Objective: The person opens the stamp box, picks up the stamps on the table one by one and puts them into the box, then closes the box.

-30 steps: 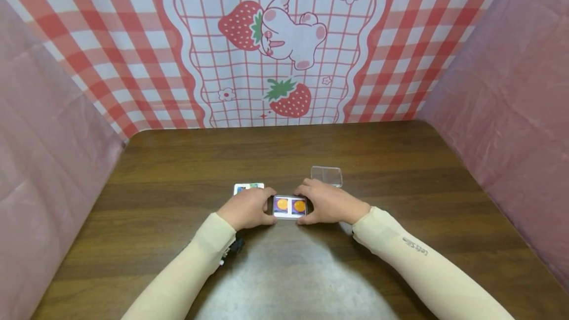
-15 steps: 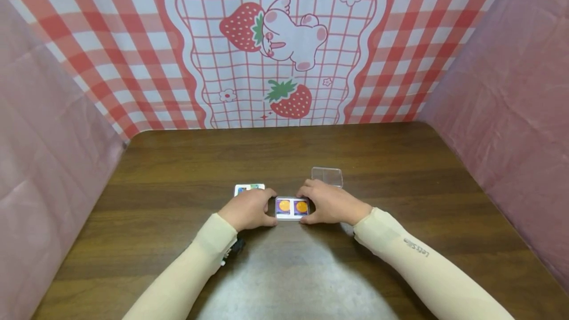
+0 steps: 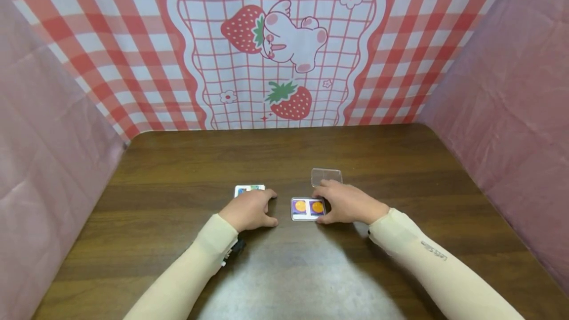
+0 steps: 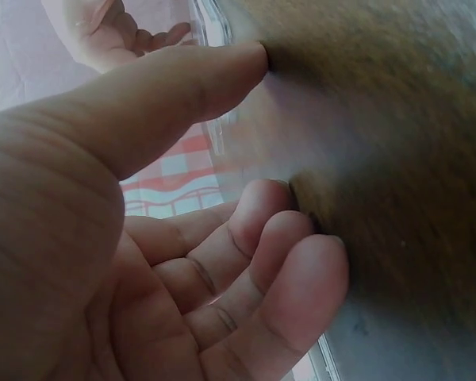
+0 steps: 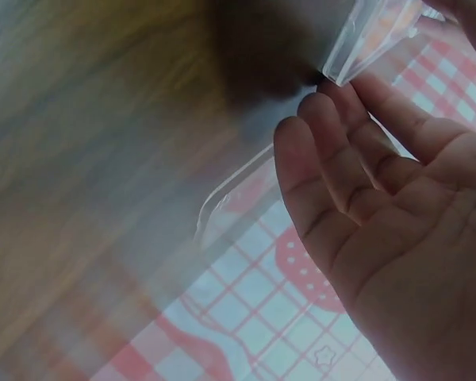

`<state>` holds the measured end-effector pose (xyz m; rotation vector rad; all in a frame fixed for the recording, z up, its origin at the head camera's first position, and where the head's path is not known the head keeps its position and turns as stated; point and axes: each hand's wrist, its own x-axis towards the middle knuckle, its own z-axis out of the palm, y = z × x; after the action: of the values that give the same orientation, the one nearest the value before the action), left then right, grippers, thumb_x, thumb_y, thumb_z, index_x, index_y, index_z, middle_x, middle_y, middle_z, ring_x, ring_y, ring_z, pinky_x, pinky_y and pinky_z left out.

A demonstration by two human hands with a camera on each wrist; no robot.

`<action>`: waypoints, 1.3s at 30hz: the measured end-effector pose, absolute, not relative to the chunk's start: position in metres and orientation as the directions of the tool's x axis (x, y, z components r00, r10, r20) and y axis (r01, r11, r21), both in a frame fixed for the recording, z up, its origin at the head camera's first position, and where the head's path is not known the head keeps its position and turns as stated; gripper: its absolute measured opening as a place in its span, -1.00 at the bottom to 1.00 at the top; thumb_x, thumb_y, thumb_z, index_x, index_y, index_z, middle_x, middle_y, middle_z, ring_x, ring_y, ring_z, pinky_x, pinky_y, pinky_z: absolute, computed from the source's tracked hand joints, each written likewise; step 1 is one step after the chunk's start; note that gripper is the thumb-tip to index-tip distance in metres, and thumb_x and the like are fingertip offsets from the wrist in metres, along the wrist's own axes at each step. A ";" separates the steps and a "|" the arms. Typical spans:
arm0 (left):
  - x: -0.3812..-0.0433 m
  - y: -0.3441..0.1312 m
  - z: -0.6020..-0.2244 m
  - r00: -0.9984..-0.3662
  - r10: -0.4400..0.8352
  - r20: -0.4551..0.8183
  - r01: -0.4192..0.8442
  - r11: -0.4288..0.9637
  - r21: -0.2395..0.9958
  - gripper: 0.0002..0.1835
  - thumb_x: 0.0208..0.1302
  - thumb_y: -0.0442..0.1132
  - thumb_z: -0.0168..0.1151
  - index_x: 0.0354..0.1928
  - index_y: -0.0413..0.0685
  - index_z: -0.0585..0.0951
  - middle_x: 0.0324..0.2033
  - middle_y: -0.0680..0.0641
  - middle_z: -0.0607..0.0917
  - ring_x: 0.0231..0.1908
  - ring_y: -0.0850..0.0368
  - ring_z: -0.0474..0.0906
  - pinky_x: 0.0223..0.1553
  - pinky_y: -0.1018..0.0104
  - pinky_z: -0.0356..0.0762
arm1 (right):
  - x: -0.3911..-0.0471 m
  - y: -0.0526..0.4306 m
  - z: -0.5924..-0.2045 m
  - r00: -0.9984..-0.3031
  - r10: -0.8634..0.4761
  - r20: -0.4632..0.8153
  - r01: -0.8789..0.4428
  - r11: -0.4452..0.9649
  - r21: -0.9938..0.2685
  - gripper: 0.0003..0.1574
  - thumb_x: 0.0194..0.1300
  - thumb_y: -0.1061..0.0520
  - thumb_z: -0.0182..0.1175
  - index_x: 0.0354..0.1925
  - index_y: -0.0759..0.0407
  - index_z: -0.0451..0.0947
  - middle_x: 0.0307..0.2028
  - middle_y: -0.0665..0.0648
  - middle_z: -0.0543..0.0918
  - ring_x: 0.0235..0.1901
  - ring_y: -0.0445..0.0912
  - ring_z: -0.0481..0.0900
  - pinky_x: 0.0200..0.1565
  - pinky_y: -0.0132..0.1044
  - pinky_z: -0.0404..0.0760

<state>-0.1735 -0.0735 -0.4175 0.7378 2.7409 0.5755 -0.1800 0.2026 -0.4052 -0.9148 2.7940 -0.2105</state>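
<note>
Clear plastic card case (image 3: 308, 209) with orange-and-purple cards sits pinched by the right hand (image 3: 348, 204). Left hand (image 3: 249, 210) rests loosely curled, holding nothing. Sliding it flat seems wisest.

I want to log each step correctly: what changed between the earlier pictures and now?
The right hand slid the card case to the right, and the left hand let go of it. The clear lid and the other card stayed put.

Open tabletop ahead, clutter only near the hands

Bare table (image 3: 275, 152) stretches to the backdrop; a clear lid (image 3: 326, 176), card case (image 3: 307, 209) and card stack (image 3: 249, 190) crowd the near middle.
</note>
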 end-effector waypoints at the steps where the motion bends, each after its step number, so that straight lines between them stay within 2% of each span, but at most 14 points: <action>1: -0.174 -0.073 -0.418 -0.842 0.523 -0.129 0.427 0.794 0.433 -0.26 0.14 -0.01 0.55 0.30 -0.21 0.54 -0.47 0.11 0.55 -0.37 0.22 0.51 -0.04 0.13 0.56 | -0.180 0.206 -0.405 -0.792 -0.593 -0.146 -0.566 0.802 -0.190 -0.31 0.06 -0.20 0.59 0.08 0.06 0.65 -0.15 -0.03 0.54 -0.24 -0.19 0.45 -0.21 -0.21 0.56; 7: -0.173 -0.073 -0.418 -0.844 0.523 -0.119 0.430 0.792 0.433 -0.27 0.13 -0.02 0.55 0.29 -0.21 0.55 -0.47 0.11 0.55 -0.38 0.22 0.51 -0.06 0.14 0.56 | -0.182 0.226 -0.398 -0.810 -0.550 -0.202 -0.518 0.833 -0.192 -0.28 0.06 -0.18 0.59 0.10 0.11 0.63 -0.16 -0.01 0.53 -0.25 -0.17 0.45 -0.21 -0.19 0.55; 15: -0.173 -0.075 -0.419 -0.843 0.526 -0.115 0.432 0.788 0.440 -0.27 0.13 -0.02 0.55 0.29 -0.21 0.55 -0.46 0.12 0.55 -0.38 0.23 0.51 -0.07 0.15 0.56 | -0.184 0.246 -0.391 -0.826 -0.508 -0.243 -0.479 0.861 -0.173 -0.37 0.05 -0.07 0.60 0.03 0.12 0.62 -0.19 0.04 0.52 -0.24 -0.12 0.46 -0.20 -0.13 0.55; 21: -0.174 -0.074 -0.420 -0.843 0.525 -0.118 0.429 0.789 0.441 -0.28 0.15 -0.02 0.55 0.29 -0.21 0.55 -0.47 0.11 0.55 -0.38 0.22 0.51 -0.04 0.14 0.56 | -0.187 0.255 -0.391 -0.831 -0.492 -0.261 -0.445 0.868 -0.220 -0.32 0.06 -0.05 0.59 0.08 0.16 0.60 -0.17 0.04 0.52 -0.22 -0.11 0.47 -0.17 -0.13 0.56; 25: -0.175 -0.076 -0.420 -0.837 0.537 -0.101 0.447 0.779 0.439 -0.29 0.17 -0.02 0.54 0.29 -0.21 0.55 -0.48 0.12 0.54 -0.38 0.24 0.50 0.01 0.14 0.56 | -0.189 0.257 -0.391 -0.824 -0.506 -0.254 -0.432 0.852 -0.297 -0.30 0.09 -0.09 0.57 0.07 0.23 0.57 -0.17 0.06 0.54 -0.23 -0.11 0.47 -0.17 -0.17 0.54; 30: -0.179 -0.085 -0.413 -0.842 0.538 -0.042 0.460 0.756 0.466 -0.34 0.21 -0.02 0.53 0.30 -0.14 0.58 -0.49 0.12 0.55 -0.43 0.26 0.44 -0.08 0.19 0.54 | -0.195 0.259 -0.391 -0.834 -0.498 -0.239 -0.400 0.843 -0.359 -0.54 0.19 -0.08 0.49 -0.15 0.18 0.55 -0.30 0.03 0.53 -0.33 -0.13 0.43 -0.28 -0.23 0.45; 33: -0.184 -0.096 -0.405 -0.855 0.519 0.010 0.460 0.748 0.479 -0.35 0.20 -0.04 0.53 0.29 -0.12 0.59 -0.35 0.04 0.62 -0.33 0.17 0.50 -0.13 0.15 0.53 | -0.200 0.260 -0.392 -0.871 -0.459 -0.176 -0.379 0.855 -0.355 -0.67 0.25 -0.01 0.45 -0.31 0.12 0.50 -0.43 0.01 0.49 -0.42 -0.14 0.40 -0.34 -0.24 0.39; 35: -0.187 -0.105 -0.400 -0.865 0.500 0.032 0.459 0.764 0.454 -0.32 0.18 -0.04 0.54 0.30 -0.13 0.58 -0.16 -0.04 0.68 -0.15 0.07 0.58 -0.04 0.08 0.57 | -0.203 0.261 -0.392 -0.897 -0.425 -0.122 -0.362 0.864 -0.351 -0.68 0.26 0.02 0.45 -0.34 0.12 0.49 -0.46 0.01 0.48 -0.43 -0.13 0.40 -0.35 -0.22 0.39; 37: -0.190 -0.116 -0.397 -0.881 0.473 0.017 0.435 0.795 0.423 -0.27 0.15 -0.03 0.55 0.33 -0.16 0.55 0.02 -0.14 0.66 0.01 -0.06 0.58 0.08 0.00 0.56 | -0.207 0.262 -0.393 -0.917 -0.391 -0.075 -0.345 0.874 -0.342 -0.70 0.26 0.04 0.45 -0.30 0.14 0.52 -0.41 0.04 0.53 -0.40 -0.10 0.44 -0.32 -0.19 0.46; 39: -0.192 -0.126 -0.396 -0.899 0.437 -0.024 0.395 0.833 0.388 -0.22 0.13 -0.01 0.57 0.35 -0.18 0.53 0.15 -0.21 0.61 0.13 -0.15 0.53 0.17 -0.08 0.52 | -0.210 0.262 -0.394 -0.930 -0.363 -0.059 -0.324 0.884 -0.338 -0.64 0.24 0.02 0.48 -0.17 0.19 0.57 -0.30 0.08 0.58 -0.33 -0.06 0.47 -0.24 -0.14 0.53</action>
<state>-0.1919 -0.1260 -0.3964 0.6605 2.8997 0.5781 -0.2095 0.2620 -0.3939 -0.5365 2.9317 -0.4951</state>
